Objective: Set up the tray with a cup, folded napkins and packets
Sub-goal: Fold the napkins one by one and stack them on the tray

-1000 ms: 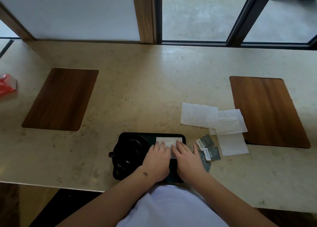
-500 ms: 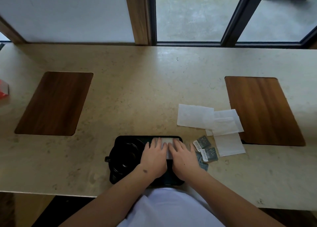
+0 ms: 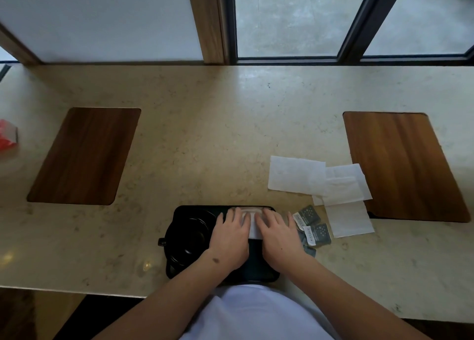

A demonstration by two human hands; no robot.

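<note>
cup [image 3: 190, 234] and napkin [image 3: 252, 223] in tray [image 3: 259, 268]

Hands [image 3: 252, 234] cover most of napkin [image 3: 252, 224]; packet [image 3: 318, 233] print unreadable.

A pale, speckled stone surface [image 3: 205, 139] is seen across the frame. Two dark wooden panels are set on it: one at the left [image 3: 84, 156], one at the right [image 3: 402, 166]. A red object [image 3: 7, 137] is cut off by the left edge. Along the top, a white wall panel [image 3: 102, 19], a wooden post [image 3: 207, 21] and dark-framed windows [image 3: 289, 19] are shown.
</note>
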